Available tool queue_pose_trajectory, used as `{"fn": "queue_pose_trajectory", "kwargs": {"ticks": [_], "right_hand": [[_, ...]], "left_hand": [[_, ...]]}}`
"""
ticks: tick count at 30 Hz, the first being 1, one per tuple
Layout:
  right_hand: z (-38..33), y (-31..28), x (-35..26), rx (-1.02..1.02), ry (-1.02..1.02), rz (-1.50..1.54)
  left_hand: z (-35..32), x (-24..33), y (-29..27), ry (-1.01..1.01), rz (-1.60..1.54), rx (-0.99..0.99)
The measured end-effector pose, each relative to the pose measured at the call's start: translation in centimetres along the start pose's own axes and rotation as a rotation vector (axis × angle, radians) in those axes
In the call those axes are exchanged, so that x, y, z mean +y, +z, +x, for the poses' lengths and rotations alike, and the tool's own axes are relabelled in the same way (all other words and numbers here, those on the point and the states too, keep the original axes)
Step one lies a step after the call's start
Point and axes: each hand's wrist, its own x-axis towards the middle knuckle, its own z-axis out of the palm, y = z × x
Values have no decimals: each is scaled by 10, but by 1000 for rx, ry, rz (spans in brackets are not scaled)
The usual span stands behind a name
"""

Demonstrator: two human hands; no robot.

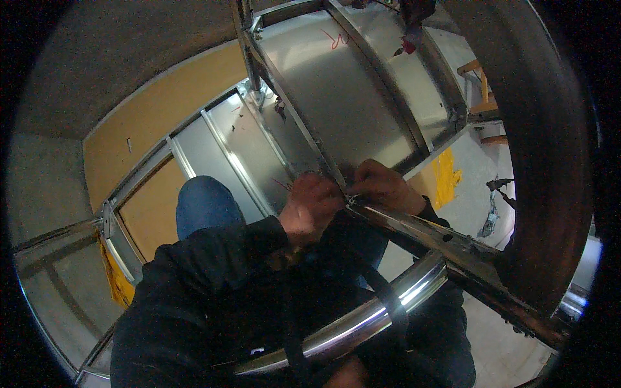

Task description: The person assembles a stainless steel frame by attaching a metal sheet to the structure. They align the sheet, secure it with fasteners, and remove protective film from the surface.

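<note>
Both hands are seen pressed together at the edge of a large galvanised sheet-metal duct section (336, 97), taken here as the landmark.

- Left hand (310, 208): curled, knuckles up, at the lower edge of the duct section. Fingers are bent as if pinching something small; what is held is hidden, so the grip cannot be told for certain.
- Right hand (385, 186): closed over the same spot, just right of the left hand, fingertips touching the duct's flange rail (304, 132) where it runs down to the corner. Contents of the grip likewise hidden.
- A small bright metal piece (352, 200), perhaps a clip or fastener, is glimpsed between the two hands, at the duct's lower corner. It is too small to identify.
- Below the duct, a polished round metal bar (381, 304) is crossed by a dark strap (391, 301).
- Left of the duct, further sheet panels and a yellow-brown board (162, 110) are seen.
- A blue-clad knee (204, 204) is placed below-left of the duct.

Judgement: work at this corner appears mid-way; the joint is being handled and is not yet released. Other corners cannot be assessed.
</note>
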Motion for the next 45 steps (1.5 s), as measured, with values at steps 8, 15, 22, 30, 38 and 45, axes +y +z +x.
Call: {"fn": "queue_pose_trajectory", "kwargs": {"ticks": [8, 15, 22, 30, 38, 45], "right_hand": [[-3, 6, -6, 30, 74, -118], [-1, -5, -1, 41, 122, 36], [-4, -3, -3, 40, 121, 4], [-1, -1, -1, 95, 66, 42], [-2, 7, 15, 188, -213, -23], [-4, 0, 4, 104, 31, 50]], "left_hand": [[-5, -10, -7, 126, 26, -163], [-8, -13, -7, 56, 44, -263], [-14, 16, 13, -570, -301, 27], [-5, 5, 9, -366, -232, -113], [-3, -12, -13, 158, 99, -404], [-13, -1, -6, -910, -757, -211]]}}
